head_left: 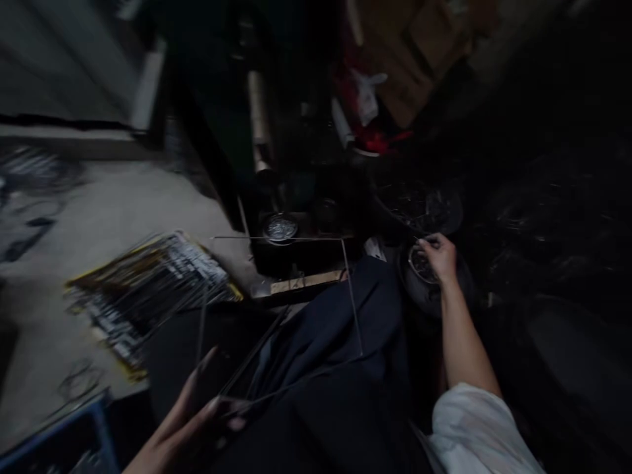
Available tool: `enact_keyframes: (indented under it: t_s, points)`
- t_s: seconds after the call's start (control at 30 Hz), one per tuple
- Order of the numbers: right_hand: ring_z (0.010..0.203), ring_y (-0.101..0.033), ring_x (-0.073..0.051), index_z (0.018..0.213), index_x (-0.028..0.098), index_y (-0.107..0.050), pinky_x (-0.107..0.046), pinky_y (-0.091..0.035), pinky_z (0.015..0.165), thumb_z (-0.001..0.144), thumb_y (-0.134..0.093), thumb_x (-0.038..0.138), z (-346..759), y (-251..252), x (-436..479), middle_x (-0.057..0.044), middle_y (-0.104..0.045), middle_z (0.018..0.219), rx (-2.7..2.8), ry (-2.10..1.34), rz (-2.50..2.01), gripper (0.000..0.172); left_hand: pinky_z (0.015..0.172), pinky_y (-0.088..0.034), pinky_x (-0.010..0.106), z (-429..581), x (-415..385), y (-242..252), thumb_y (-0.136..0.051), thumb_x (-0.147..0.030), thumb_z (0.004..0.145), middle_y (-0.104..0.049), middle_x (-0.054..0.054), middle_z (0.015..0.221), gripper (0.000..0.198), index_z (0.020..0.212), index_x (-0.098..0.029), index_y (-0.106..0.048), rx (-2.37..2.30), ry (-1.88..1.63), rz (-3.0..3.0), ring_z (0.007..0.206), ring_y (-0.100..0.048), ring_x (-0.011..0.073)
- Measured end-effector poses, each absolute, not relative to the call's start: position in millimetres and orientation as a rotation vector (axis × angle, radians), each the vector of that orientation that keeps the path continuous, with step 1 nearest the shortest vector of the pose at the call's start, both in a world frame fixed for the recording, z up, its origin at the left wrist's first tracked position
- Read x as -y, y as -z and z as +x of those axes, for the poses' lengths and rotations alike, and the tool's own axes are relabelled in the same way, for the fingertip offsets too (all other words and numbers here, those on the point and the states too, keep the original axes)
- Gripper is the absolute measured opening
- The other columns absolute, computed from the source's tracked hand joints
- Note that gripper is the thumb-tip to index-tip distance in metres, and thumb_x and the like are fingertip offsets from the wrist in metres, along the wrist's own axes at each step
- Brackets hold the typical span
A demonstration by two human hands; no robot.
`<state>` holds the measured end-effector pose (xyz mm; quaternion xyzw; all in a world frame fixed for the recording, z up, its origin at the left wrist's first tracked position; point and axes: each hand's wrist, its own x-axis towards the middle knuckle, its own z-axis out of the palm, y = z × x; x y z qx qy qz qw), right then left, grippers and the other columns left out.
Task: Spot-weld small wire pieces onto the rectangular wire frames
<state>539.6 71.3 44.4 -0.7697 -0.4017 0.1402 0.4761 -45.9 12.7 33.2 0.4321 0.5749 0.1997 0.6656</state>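
Note:
The scene is dark and blurred. My left hand (190,421) is low in front of me, fingers partly closed around a thin bent wire frame (345,276) that rises over my dark trouser leg (340,368). My right hand (438,257) reaches forward into a small round bowl (419,266) of small metal pieces, fingers curled as if pinching; what they hold is too small to see. My white sleeve (474,434) shows at the lower right.
A pile of metal rods lies on yellow sheeting (148,289) on the concrete floor at left. A dark machine with a metal cylinder (259,118) and a round dish (279,227) stands ahead. Cardboard (405,59) and red items lie behind. A blue crate edge (74,428) is bottom left.

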Motion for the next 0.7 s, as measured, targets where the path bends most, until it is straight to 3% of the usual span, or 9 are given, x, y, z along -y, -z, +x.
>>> enact_keyframes:
  t_s: [0.07,0.2,0.53,0.7]
  points:
    - [0.068,-0.072,-0.02,0.088,0.018,-0.058,-0.028,-0.058,0.059,0.077,-0.075,0.042,490.4,-57.6,-88.6,-0.002,-0.069,0.074,1.03,-0.52,-1.65,0.031,0.063,-0.058,0.038,-44.3,-3.5,-38.9,-0.062,-0.059,0.082,-0.077,0.003,0.095,0.083,0.15,-0.05,-0.016,-1.251,-0.434,0.755,0.089,-0.072,0.0321]
    - [0.065,-0.071,-0.017,0.087,0.017,-0.062,-0.024,-0.058,0.056,0.075,-0.078,0.042,387.2,-78.4,-124.2,0.0,-0.068,0.073,1.202,-0.845,-1.454,0.032,0.063,-0.056,0.031,-22.2,-5.1,-38.1,-0.07,-0.048,0.082,-0.077,0.007,0.096,0.103,0.152,-0.041,0.005,-1.032,-0.561,0.601,0.087,-0.073,0.0292]
    - [0.067,-0.07,-0.012,0.081,0.016,-0.055,-0.017,-0.057,0.054,0.083,-0.075,0.024,278.4,-13.8,-175.2,0.002,-0.066,0.071,0.881,-1.451,-1.477,0.021,0.069,-0.057,0.032,1.9,-0.9,-11.6,-0.07,-0.037,0.086,-0.075,0.007,0.101,0.101,0.152,-0.043,0.006,-0.877,-0.691,0.564,0.092,-0.072,0.027]
    - [0.067,-0.072,-0.013,0.082,0.016,-0.056,-0.017,-0.056,0.054,0.083,-0.074,0.026,275.5,-9.7,-170.3,0.0,-0.069,0.072,0.866,-1.434,-1.477,0.021,0.069,-0.057,0.033,-0.2,0.0,-5.5,-0.07,-0.04,0.085,-0.076,0.008,0.1,0.102,0.151,-0.043,0.008,-0.849,-0.685,0.55,0.091,-0.073,0.0278]
